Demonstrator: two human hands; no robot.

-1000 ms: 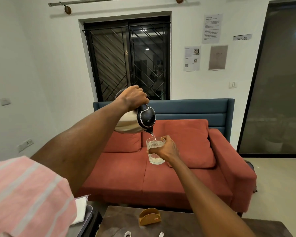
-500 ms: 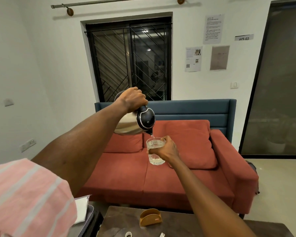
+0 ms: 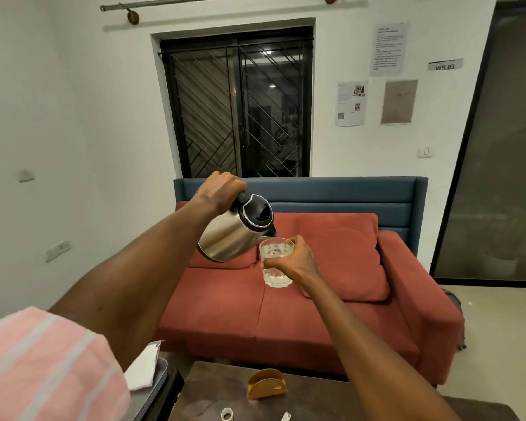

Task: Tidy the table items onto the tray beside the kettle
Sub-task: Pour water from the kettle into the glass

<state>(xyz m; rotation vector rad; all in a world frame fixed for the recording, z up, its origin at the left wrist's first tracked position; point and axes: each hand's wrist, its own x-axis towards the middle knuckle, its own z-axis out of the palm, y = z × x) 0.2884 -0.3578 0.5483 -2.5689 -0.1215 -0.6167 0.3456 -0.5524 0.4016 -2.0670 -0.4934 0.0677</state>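
My left hand (image 3: pixel 220 189) grips the black handle of a steel kettle (image 3: pixel 230 238), held in the air and tilted with its spout at the rim of a clear glass (image 3: pixel 276 265). My right hand (image 3: pixel 295 258) grips the glass from the right side; the glass holds water nearly to the rim. Both are raised in front of the sofa. Down at the frame's bottom, the dark table (image 3: pixel 213 393) carries a tan napkin holder (image 3: pixel 266 387), a small roll of tape (image 3: pixel 227 414) and a white sachet (image 3: pixel 285 417). No tray is in view.
A red sofa (image 3: pixel 316 314) with a blue back stands behind the table. Left of the table a white cloth (image 3: pixel 142 372) lies on a grey surface. A barred window and papers are on the far wall; a dark glass door stands at right.
The kettle has tipped back toward upright and the pour has thinned. The water level in the glass has risen. Both hands stay in about the same place.
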